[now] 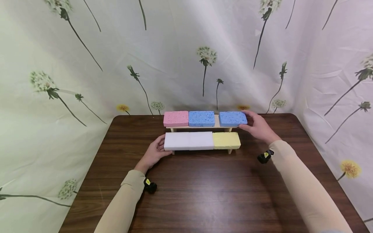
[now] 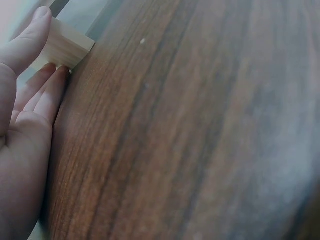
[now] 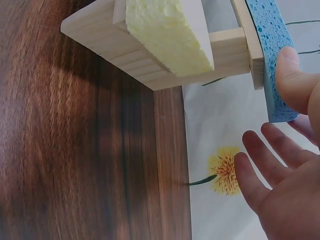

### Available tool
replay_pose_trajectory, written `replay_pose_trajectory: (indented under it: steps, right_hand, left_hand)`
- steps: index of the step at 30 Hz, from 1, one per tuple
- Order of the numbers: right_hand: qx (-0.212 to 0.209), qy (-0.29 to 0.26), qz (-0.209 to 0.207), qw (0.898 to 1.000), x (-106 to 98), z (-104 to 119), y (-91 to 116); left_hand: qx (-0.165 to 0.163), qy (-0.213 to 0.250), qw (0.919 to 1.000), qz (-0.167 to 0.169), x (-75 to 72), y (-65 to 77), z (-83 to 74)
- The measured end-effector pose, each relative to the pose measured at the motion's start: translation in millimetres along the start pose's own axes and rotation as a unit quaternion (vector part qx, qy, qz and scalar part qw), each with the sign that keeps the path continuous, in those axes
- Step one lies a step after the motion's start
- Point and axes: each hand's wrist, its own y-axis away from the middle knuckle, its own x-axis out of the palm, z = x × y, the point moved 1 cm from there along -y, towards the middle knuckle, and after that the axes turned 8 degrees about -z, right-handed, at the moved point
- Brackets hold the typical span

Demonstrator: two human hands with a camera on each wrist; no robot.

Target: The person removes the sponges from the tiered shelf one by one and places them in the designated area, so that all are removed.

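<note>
A two-tier wooden stand (image 1: 217, 121) stands at the back of the table. On its upper tier are a pink sponge (image 1: 176, 118), a blue speckled sponge (image 1: 201, 118) and, past a narrow gap, another blue sponge (image 1: 232, 119) at the right end. The right hand (image 1: 259, 128) pinches that last sponge by its outer end, which sticks out past the tier in the right wrist view. White sponge blocks (image 1: 188, 141) and a yellow sponge (image 1: 226, 141) fill the lower tier. At its left end, the left hand (image 1: 154, 151) grips the stand's wooden end (image 2: 70, 45) between thumb and fingers.
The stand rests on a dark wood-grain table (image 1: 198, 194). Close behind the table's back edge hangs a white cloth (image 1: 175, 64) printed with dandelions, and it continues along both sides. Each wrist wears a small black camera (image 1: 150, 186).
</note>
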Motion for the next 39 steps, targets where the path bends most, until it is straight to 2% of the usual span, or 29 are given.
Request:
replay_pose_trajectory:
  steps: [9,17,25,32,39]
  right_hand:
    - [0.005,0.029,-0.010,1.000,-8,-2,2]
    - [0.007,0.033,-0.012,0.999,-16,-5,6]
    - [0.023,0.026,-0.016,0.999,-20,-15,10]
    - [0.039,0.027,-0.013,0.999,-26,-22,14]
    - [0.056,0.027,-0.012,0.998,-31,-25,18]
  left_hand:
    - [-0.003,0.003,1.0000,-0.002,-0.3,1.2,-1.2]
    - [0.008,-0.004,1.0000,-0.004,-1.2,1.8,0.2]
    - [-0.001,0.005,1.0000,-0.005,-1.4,2.4,-1.1]
    - [0.004,-0.008,1.0000,-0.003,-1.1,1.5,0.9]
    - [-0.005,-0.007,1.0000,-0.005,-0.7,1.3,0.5]
